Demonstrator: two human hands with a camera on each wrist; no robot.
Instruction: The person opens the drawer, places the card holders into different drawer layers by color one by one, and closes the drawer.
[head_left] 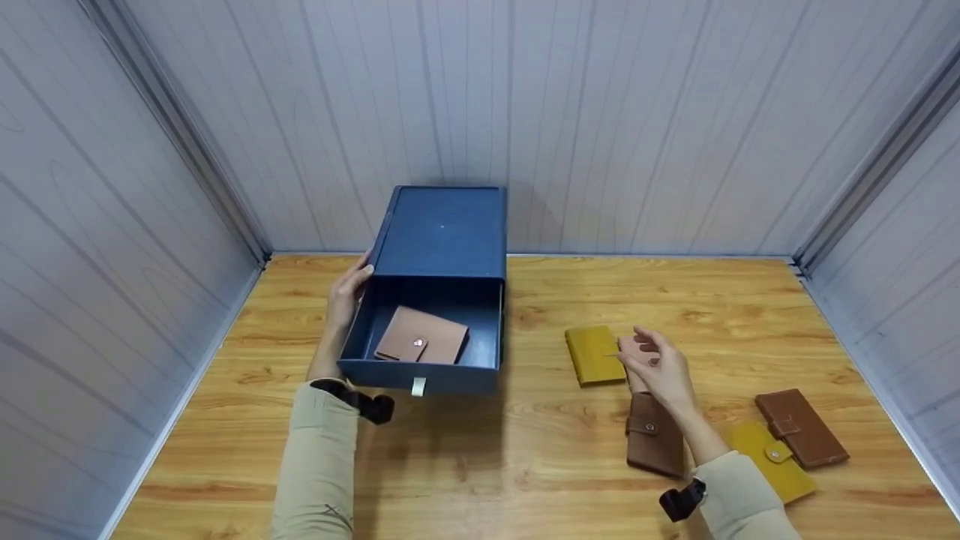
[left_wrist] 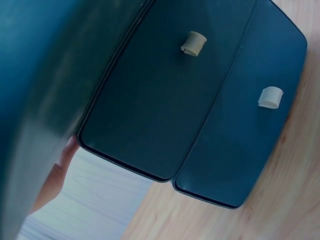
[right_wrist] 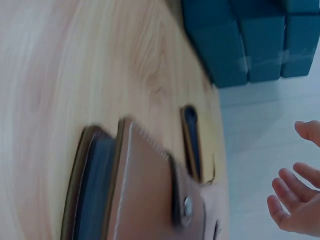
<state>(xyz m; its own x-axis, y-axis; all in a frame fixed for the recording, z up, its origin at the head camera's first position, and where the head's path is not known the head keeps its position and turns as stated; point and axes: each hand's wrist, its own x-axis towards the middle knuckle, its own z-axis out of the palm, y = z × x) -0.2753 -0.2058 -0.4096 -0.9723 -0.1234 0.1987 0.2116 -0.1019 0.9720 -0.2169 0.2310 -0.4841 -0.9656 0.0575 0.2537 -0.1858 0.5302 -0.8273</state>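
A blue drawer box (head_left: 450,232) stands near the back wall. Its top drawer (head_left: 420,377) is pulled out, with a pink snap wallet (head_left: 424,335) lying inside. My left hand (head_left: 346,294) rests along the box's left side, fingertips at the upper front corner; in the left wrist view only part of that hand (left_wrist: 56,177) shows behind the box. Over a second pink wallet (head_left: 636,367) hovers my right hand (head_left: 666,375), partly covering it. The right wrist view shows this hand (right_wrist: 300,200) with fingers spread and nothing between them. A dark brown wallet (head_left: 654,435) lies below it.
A yellow wallet (head_left: 596,354) lies left of the right hand. To the right, another yellow wallet (head_left: 772,461) partly sits beside a brown wallet (head_left: 802,426). Two lower drawers with pale tabs (left_wrist: 270,97) appear closed. Panelled walls (head_left: 570,127) border the wooden table (head_left: 540,457).
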